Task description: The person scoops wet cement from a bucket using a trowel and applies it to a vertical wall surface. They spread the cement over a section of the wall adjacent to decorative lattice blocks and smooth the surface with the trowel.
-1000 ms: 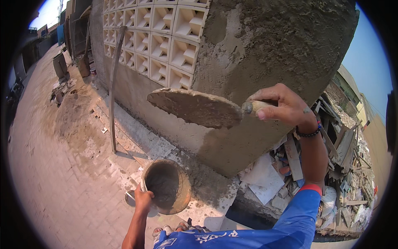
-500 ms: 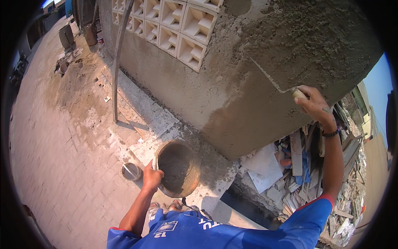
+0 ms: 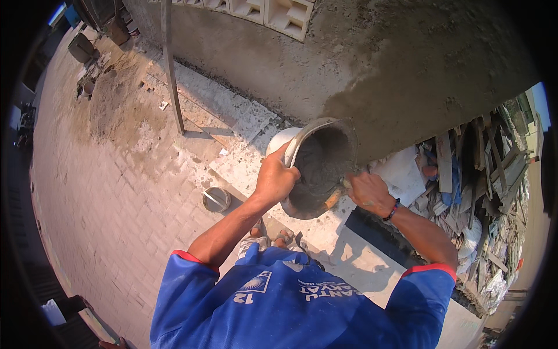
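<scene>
My left hand is closed around the rim of a round bucket, which is tilted so that its mouth faces me. Wet grey mortar lies inside. Over at the bucket's right edge, my right hand grips the pale handle of a trowel. The trowel's blade reaches into the bucket and is hard to make out against the mortar. Beyond the bucket rises a wall, with dark, damp plaster on its right part and paler, drier plaster to the left.
A small pail with a stick stands on the paving left of the bucket. A wooden post rises in front of the wall, below pale vent blocks. Scrap wood and rubble heap at right, beside a dark gap.
My right hand has come down from the wall to the bucket with the trowel. My left hand has raised the bucket and brought it rightward. The view has tipped downward.
</scene>
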The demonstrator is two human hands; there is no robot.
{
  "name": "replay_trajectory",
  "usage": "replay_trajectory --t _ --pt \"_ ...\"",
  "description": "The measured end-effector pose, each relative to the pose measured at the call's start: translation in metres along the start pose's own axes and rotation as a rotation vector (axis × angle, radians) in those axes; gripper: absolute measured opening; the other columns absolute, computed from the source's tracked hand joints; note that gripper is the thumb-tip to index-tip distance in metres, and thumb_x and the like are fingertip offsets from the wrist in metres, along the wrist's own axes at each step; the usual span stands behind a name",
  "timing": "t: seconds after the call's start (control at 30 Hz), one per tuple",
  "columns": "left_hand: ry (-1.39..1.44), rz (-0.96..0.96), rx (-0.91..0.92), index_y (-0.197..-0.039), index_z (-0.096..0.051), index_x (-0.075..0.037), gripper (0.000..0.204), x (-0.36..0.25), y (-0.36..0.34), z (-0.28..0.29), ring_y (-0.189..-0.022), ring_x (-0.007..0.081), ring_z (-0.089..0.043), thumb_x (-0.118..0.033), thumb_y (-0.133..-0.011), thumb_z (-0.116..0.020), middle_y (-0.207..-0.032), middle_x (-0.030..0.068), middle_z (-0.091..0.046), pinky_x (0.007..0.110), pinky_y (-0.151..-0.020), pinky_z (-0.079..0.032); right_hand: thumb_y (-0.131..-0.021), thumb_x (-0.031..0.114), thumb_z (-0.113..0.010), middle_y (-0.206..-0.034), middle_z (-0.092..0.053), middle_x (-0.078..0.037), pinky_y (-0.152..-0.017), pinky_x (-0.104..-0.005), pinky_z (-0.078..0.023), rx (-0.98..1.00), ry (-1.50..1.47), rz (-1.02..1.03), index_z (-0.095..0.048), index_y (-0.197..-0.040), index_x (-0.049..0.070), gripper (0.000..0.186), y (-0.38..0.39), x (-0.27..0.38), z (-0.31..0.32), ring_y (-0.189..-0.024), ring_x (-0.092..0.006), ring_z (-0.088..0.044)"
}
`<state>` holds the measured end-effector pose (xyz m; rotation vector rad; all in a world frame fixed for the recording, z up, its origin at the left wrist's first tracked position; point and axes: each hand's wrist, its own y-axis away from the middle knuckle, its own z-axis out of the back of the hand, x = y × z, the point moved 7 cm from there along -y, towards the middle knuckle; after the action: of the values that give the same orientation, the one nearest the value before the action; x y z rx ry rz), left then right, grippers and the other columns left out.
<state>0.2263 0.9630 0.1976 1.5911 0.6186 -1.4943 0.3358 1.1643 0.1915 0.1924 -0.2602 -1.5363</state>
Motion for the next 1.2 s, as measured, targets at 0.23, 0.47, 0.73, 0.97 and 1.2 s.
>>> replay_trajectory --t 0.23,0.47,0.73,0.97,1.2 --pt "0.000 -0.011 0.049 -0.136 -0.055 -0.006 0.062 0.005 -0.017 0.072 -0.072 0.0152 -0.063 0.007 -0.075 -0.055 -0.090 0.0105 -0.068 0.030 -0.068 -0.051 -0.080 0.022 -0.071 -0.095 -0.068 -0.022 -0.074 -0.0452 -0.053 -0.169 -0.577 -0.125 -0.063 -0.113 -0.001 0.041 -0.015 0.062 -0.015 -0.087 -0.0422 -0.066" --pt "0.105 -0.052 -0.024 -0.136 -0.054 -0.002 0.066 0.002 -0.031 0.112 -0.080 0.0145 -0.058 0.010 -0.071 -0.054 -0.096 0.0080 -0.065 0.028 -0.074 -0.048 -0.083 0.031 -0.070 -0.098 -0.070 -0.020 -0.078 -0.0452 -0.054 -0.170 -0.370 -0.147 -0.064 -0.117 0.004 0.044 -0.023 0.059 0.032 -0.089 -0.0407 -0.066" --pt "0.212 -0.030 -0.158 -0.131 -0.057 -0.001 0.065 0.007 -0.026 0.107 -0.080 0.0149 -0.057 0.012 -0.067 -0.053 -0.098 0.0073 -0.064 0.028 -0.071 -0.047 -0.079 0.024 -0.073 -0.094 -0.067 -0.022 -0.081 -0.0476 -0.050 -0.213 -0.361 0.022 -0.059 -0.113 0.002 0.043 -0.006 0.036 0.139 -0.093 -0.0420 -0.063" --pt "0.174 0.035 -0.326 -0.133 -0.054 0.002 0.068 0.034 -0.019 0.102 -0.088 0.0170 -0.059 0.012 -0.066 -0.052 -0.106 0.0091 -0.065 0.028 -0.076 -0.048 -0.079 0.024 -0.077 -0.088 -0.067 -0.018 -0.074 -0.0406 -0.050 -0.062 -0.482 0.289 -0.061 -0.108 -0.002 0.042 -0.005 0.012 0.246 -0.084 -0.0321 -0.067" --pt "0.191 0.085 -0.371 -0.130 -0.056 0.002 0.066 0.066 -0.024 0.069 -0.082 0.0163 -0.059 0.010 -0.065 -0.052 -0.101 0.0091 -0.066 0.028 -0.071 -0.048 -0.085 0.027 -0.068 -0.070 -0.063 -0.009 -0.061 -0.0364 -0.047 -0.440 -0.131 -0.211 -0.067 -0.105 -0.005 0.038 -0.059 -0.199 0.284 -0.063 -0.0178 -0.057"
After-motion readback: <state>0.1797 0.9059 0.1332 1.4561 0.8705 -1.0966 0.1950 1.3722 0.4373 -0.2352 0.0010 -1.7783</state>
